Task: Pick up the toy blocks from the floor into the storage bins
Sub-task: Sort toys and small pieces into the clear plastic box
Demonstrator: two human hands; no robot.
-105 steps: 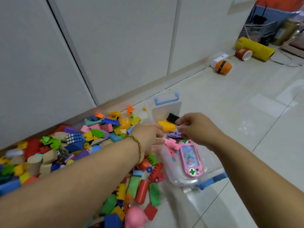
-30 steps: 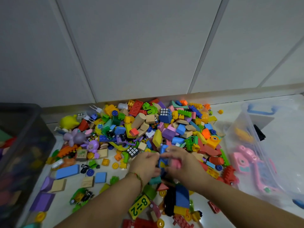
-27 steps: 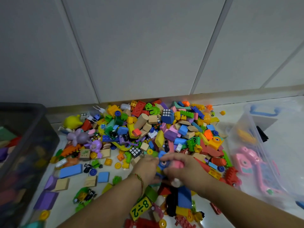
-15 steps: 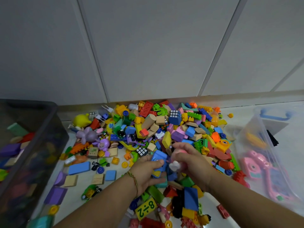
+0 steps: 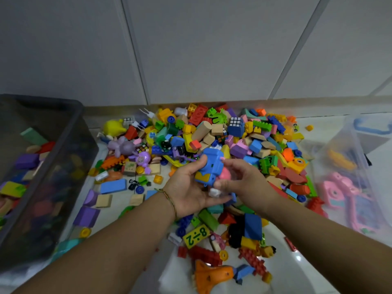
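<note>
Observation: the left hand (image 5: 191, 188) is lying palm up above the pile of blocks (image 5: 222, 134), and its thumb and curled fingers are gripping a blue toy block (image 5: 210, 166). The block is being held clear of the floor (image 5: 314, 276), between the two hands, over the middle of the pile. A braided band (image 5: 169, 200) is sitting on the left wrist.

The right hand (image 5: 244, 181) is meeting the left from the other side. Its fingers and thumb are curling round a pink piece (image 5: 225, 174), which is pressing against the blue toy block. A small white part is showing just below the right thumb; what it belongs to cannot be told.

The pile is spreading across the floor up to the wall (image 5: 191, 49). A puzzle cube (image 5: 235, 124) is resting near the pile's far edge. A yellow number tile (image 5: 196, 235) is lying near the left forearm, and an orange toy (image 5: 212, 276) is lying at the near end.

A dark bin (image 5: 70, 177) is standing on the left side, holding assorted blocks already. A clear bin (image 5: 331, 145) is standing on the right side, with pink toys (image 5: 337, 187) lying inside it. Both bins are well apart from the hands.
</note>
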